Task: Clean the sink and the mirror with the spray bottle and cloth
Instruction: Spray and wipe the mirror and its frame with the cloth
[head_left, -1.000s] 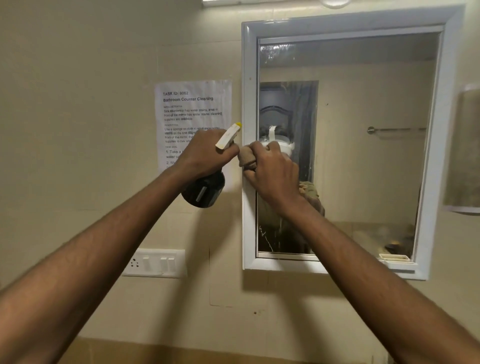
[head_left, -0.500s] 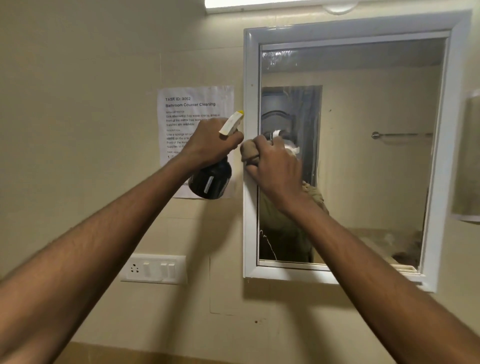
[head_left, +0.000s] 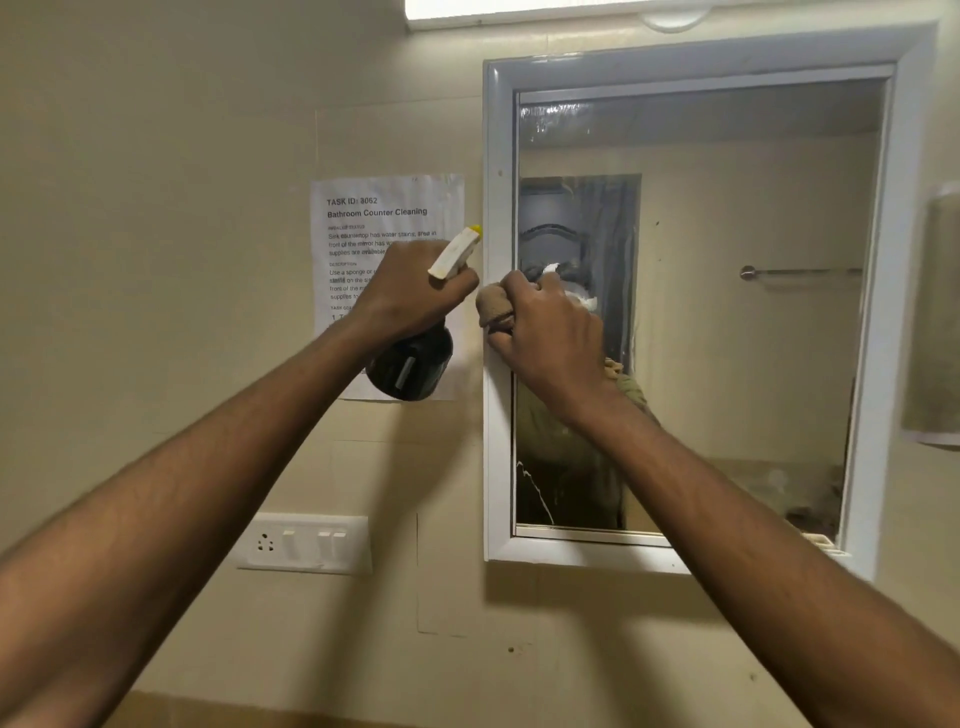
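Tan crumpled cloth (head_left: 493, 306) is gripped by curled R hand (head_left: 545, 332) fingers at mirror (head_left: 727, 312) frame; dark spray bottle (head_left: 410, 364), white nozzle, is clasped by L hand (head_left: 410, 296).

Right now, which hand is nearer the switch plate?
Left. The left hand, gripping the spray bottle, is up and slightly right of the switch plate. The right hand, holding the cloth, is farther right, at the mirror's left edge.

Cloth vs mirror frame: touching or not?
Touching. The head view shows the right hand gripping the bunched cloth against the left edge of the mirror frame, with no gap showing between them.
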